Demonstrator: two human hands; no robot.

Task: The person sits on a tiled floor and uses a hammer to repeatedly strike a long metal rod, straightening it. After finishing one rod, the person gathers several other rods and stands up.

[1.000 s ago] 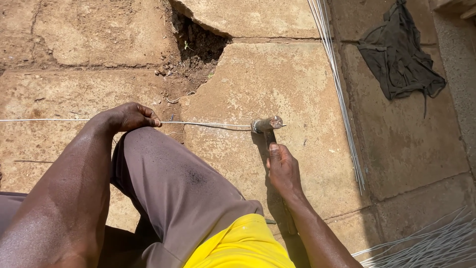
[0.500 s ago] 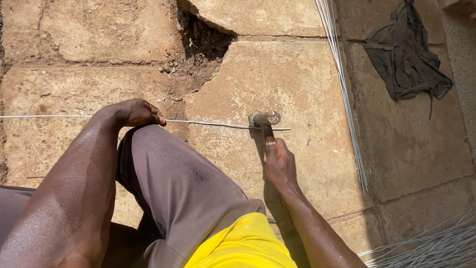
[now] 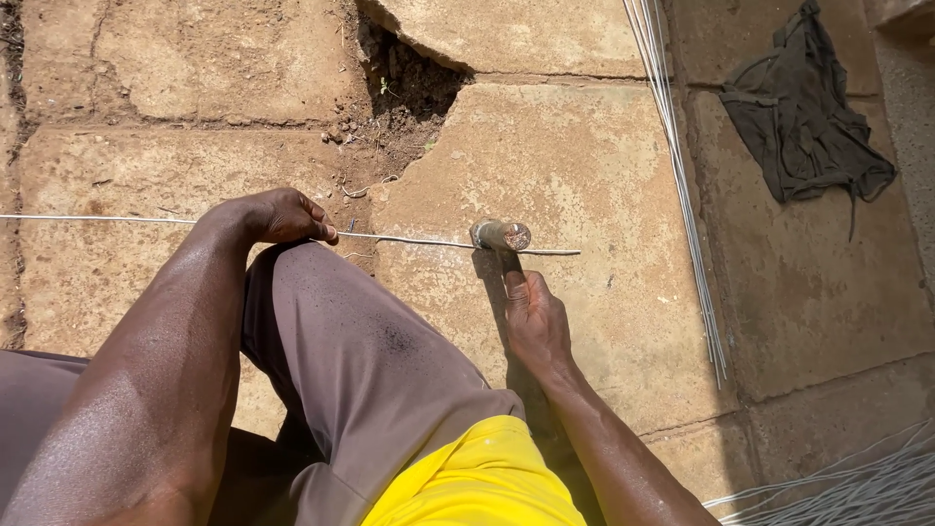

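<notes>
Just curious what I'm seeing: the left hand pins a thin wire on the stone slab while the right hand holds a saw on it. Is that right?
Not quite. The right hand holds a hammer, not a saw; its head rests on the wire. The left hand does pin the wire, as the head view shows.

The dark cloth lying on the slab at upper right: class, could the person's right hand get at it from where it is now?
Probably not without letting go: the right hand grips the hammer on the wire, and the dark cloth lies well beyond, past the bundle of wires. Nothing blocks the way.
</notes>
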